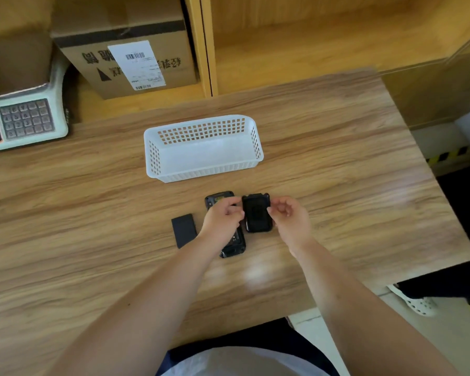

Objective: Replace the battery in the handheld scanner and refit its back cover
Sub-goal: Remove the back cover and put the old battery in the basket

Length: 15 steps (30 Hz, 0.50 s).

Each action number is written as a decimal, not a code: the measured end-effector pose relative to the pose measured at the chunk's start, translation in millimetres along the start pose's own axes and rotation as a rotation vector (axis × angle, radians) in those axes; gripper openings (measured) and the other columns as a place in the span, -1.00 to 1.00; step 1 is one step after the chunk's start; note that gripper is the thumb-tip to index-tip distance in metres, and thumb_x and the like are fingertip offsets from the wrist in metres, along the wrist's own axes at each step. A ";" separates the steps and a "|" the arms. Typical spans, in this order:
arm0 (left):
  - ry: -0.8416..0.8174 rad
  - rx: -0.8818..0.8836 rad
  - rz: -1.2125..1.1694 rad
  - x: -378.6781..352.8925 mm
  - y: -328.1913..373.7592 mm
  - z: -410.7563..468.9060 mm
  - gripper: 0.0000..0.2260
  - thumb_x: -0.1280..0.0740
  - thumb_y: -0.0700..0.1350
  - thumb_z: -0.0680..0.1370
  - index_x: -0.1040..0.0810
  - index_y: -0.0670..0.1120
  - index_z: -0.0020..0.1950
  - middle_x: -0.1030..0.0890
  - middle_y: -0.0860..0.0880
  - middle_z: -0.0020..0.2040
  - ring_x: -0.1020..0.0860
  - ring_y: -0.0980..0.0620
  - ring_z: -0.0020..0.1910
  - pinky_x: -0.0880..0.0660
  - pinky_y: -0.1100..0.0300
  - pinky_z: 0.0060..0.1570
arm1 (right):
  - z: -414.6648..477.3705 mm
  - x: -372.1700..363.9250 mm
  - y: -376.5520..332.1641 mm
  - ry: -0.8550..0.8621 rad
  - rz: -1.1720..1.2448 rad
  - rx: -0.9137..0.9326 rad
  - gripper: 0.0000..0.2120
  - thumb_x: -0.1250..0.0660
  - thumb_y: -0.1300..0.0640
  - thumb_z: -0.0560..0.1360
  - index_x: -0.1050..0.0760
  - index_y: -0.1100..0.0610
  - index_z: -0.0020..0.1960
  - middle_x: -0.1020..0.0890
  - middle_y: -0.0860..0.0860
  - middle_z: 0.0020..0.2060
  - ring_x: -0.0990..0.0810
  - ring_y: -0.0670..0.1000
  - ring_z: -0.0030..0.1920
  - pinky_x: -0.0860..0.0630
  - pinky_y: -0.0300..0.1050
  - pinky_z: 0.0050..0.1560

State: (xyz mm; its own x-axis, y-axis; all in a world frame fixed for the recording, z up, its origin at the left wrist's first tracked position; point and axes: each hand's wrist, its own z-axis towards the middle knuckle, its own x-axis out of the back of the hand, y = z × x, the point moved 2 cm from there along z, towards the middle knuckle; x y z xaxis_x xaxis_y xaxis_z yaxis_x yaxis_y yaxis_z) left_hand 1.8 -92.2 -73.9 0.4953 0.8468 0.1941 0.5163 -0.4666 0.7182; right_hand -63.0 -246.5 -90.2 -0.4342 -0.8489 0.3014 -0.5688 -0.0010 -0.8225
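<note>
I see both hands, left [223, 218] and right [289, 217], pinching the black plastic back cover [257, 214] beside the white perforated plastic basket [204, 147], which holds nothing.

We saw barcodes on the white label [137, 65] stuck to the cardboard box [125, 50]; its dark printed characters stayed illegible to us.

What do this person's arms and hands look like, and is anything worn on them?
Both are bare: the left hand and right hand have no gloves, and no ring, watch or bracelet shows. No sleeves reach the forearms or wrists in this view. At the bottom edge, a pale garment over dark fabric shows on the body.
</note>
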 end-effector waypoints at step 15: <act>-0.082 0.058 -0.008 -71.5 5.0 11.5 -0.53 -0.31 -0.20 0.53 -0.38 -0.04 0.45 -0.55 -0.01 0.29 -0.58 0.12 0.01 -0.53 0.12 0.13 | 11.1 44.8 33.5 0.068 -0.161 0.007 -0.73 -0.26 0.38 0.50 -0.58 0.23 0.16 -0.67 0.10 -0.01 -0.62 0.00 -0.03 -0.53 -0.27 -0.03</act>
State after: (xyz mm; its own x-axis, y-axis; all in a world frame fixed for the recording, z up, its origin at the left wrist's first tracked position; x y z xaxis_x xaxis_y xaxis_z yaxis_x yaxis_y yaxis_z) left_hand -23.0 -158.0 -91.9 0.5457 0.8276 0.1316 0.5588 -0.4764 0.6789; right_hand -93.8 -290.4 -109.6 -0.3843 -0.7995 0.4617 -0.6303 -0.1382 -0.7639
